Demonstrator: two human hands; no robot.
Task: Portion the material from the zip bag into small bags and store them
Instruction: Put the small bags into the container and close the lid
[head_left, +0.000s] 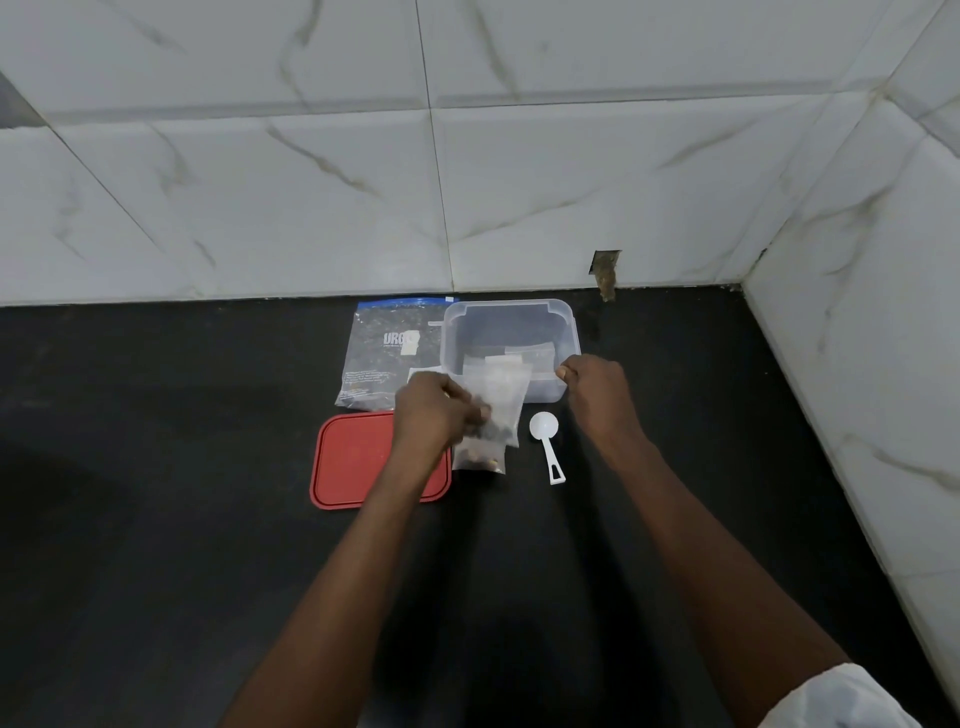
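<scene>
My left hand (434, 413) pinches the lower left side of a small clear bag (501, 397) with dark material at its bottom, held upright in front of the clear plastic container (511, 310). A second filled small bag (479, 460) lies on the counter just below it. My right hand (592, 387) has its fingers curled on the container's front right rim. More small bags lie inside the container. The large zip bag (382, 353) with a blue seal lies flat to the container's left, against the wall.
A red lid (356, 465) lies on the black counter (156, 467) under my left forearm. A white scoop (546, 434) rests right of the small bags. Tiled walls close the back and right sides.
</scene>
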